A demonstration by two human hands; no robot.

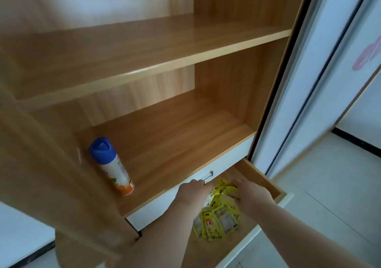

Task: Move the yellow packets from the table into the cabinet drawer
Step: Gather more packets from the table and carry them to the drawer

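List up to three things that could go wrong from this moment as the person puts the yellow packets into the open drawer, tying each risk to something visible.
1. The yellow packets lie in a loose heap in the open drawer; any sticking up could jam when it closes.
2. The right hand is inside the drawer, so its fingers could be pinched if it shuts early.
3. The left hand works just below the spray can, which leans near the shelf edge; a bump might topple it.

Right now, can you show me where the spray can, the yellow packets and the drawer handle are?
spray can [112,165], head view, on its white body.
yellow packets [218,222], head view, on the flat ones in the drawer.
drawer handle [208,175], head view, on the metal bar.
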